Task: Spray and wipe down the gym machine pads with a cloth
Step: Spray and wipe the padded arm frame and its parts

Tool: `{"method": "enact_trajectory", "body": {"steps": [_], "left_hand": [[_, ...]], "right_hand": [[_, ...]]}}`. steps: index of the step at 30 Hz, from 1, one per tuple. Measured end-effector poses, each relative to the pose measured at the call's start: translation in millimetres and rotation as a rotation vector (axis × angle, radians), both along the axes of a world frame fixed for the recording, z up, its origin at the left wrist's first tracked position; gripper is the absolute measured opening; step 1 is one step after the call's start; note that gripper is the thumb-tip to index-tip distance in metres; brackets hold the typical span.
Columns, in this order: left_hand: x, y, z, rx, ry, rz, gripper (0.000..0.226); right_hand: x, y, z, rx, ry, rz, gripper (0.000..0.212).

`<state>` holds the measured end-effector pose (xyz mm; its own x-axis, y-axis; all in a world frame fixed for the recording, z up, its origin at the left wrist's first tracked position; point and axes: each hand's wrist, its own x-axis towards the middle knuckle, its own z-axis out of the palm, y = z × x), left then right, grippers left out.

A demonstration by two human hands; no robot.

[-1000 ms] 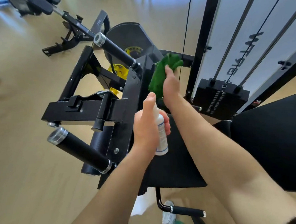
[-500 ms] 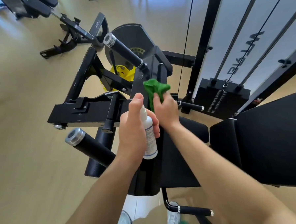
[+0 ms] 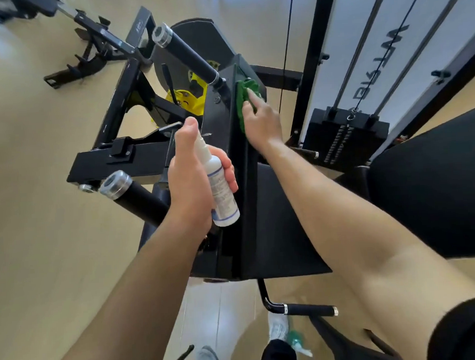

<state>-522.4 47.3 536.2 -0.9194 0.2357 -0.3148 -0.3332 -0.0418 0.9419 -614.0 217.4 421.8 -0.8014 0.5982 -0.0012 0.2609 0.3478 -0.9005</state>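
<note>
My right hand (image 3: 262, 120) presses a green cloth (image 3: 243, 92) against the upper part of the machine's upright black pad (image 3: 243, 185), with the index finger stretched out over the cloth. My left hand (image 3: 192, 179) grips a white spray bottle (image 3: 222, 191) just left of that pad, thumb on the nozzle at the top. The black seat pad (image 3: 286, 232) lies below my right forearm. A larger black back pad (image 3: 435, 194) is at the right.
Two black roller handles (image 3: 186, 56) (image 3: 138, 198) stick out from the machine frame (image 3: 119, 155) on the left. A weight stack (image 3: 344, 138) with cables stands behind, at the right. A side handle (image 3: 306, 309) juts out below the seat. Another machine (image 3: 91, 41) stands far left on tan floor.
My right hand has slid the cloth up the upright pad from its lower position half a second ago. The left hand with the bottle has stayed beside the pad.
</note>
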Motion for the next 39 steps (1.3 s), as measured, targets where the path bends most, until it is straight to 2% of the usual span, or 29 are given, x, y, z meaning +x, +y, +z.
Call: {"method": "enact_trajectory", "body": {"steps": [10,13,17,22,26,28,31,34,36,39], "left_hand": [[9.4,-25.5,10.2,0.085,-0.020,-0.124,0.070],[12.2,-26.2,9.7,0.093,-0.026,-0.155,0.070],[12.0,-24.1,10.5,0.093,-0.039,-0.154,0.069],[8.4,-20.5,8.3,0.070,-0.016,-0.129,0.071],[13.4,-17.2,3.4,0.053,-0.008,-0.144,0.070],[14.8,-15.1,0.9,0.055,-0.012,-0.171,0.069],[14.8,-10.8,-2.0,0.045,-0.020,-0.181,0.070],[14.4,-6.8,-2.8,0.042,-0.021,-0.140,0.071],[13.3,-4.5,-2.6,0.043,-0.010,-0.109,0.071],[9.4,-0.6,-3.1,0.027,0.004,-0.057,0.072]], "right_hand": [[216.2,-154.1,-16.9,-0.196,0.115,-0.069,0.062],[219.7,-159.9,-16.3,-0.210,0.140,-0.112,0.056],[160.0,-112.9,-9.8,-0.267,0.075,-0.188,0.046],[101.0,-61.3,-22.5,-0.605,0.035,-0.185,0.043],[154.3,-106.7,-33.1,-1.152,0.072,-0.231,0.045],[195.2,-136.1,-40.8,-1.338,0.027,-0.262,0.041],[226.5,-153.4,-42.4,-1.336,0.015,-0.251,0.039],[202.3,-133.6,-36.6,-1.310,0.021,-0.283,0.041],[170.5,-111.4,-29.9,-1.141,0.000,-0.309,0.040],[118.4,-76.1,-14.8,-0.695,-0.101,-0.239,0.037]]}}
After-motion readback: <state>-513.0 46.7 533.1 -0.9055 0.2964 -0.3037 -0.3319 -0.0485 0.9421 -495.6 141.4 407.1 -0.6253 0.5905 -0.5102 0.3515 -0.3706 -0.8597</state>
